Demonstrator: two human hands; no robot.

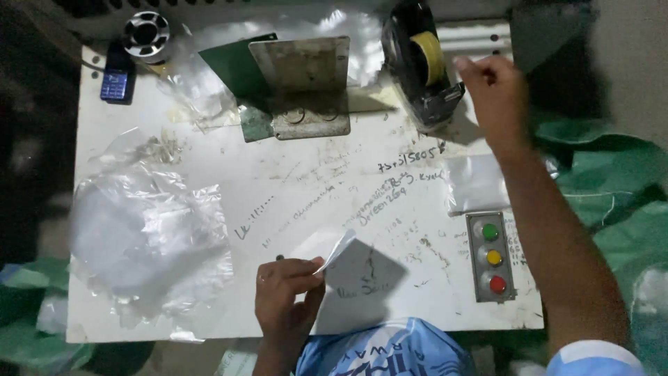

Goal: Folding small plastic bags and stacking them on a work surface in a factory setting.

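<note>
Small clear packet [341, 249], flat and see-through, held up just above the white table [292, 188], near its front edge. Pinched by one corner in the left hand [284, 292], thumb and fingers closed tight on it. Looks shut flat, but cannot tell if anything is inside. No tape seen on it yet, so the taping part looks not done.

Right hand [495, 90] far off from the packet, up at the back right of the table. Fingers bent and close together, right beside the black tape holder [424, 69] with its yellow roll of tape [428, 56]. Cannot tell if a bit of tape is caught between the fingertips; too blurry there. Looks like a piece of tape being fetched, not stuck on anywhere.

Further out: a big pile of clear plastic bags [149, 244] on the left side of the table, crinkled and heaped. Looks like lots more waiting. Another flat clear bag [480, 182] on the right, under the right arm. Just below that, a grey box with three round buttons [492, 256], green, yellow and red from top to bottom.

At the back middle, a bent metal plate [303, 87] standing up, with a green sheet [236, 66] behind it. At the back left, a shiny metal spool [146, 35] and a small dark phone with blue keys [115, 80]. Pen scribbles all over the tabletop. Green cloth [612, 181] off to the right.
</note>
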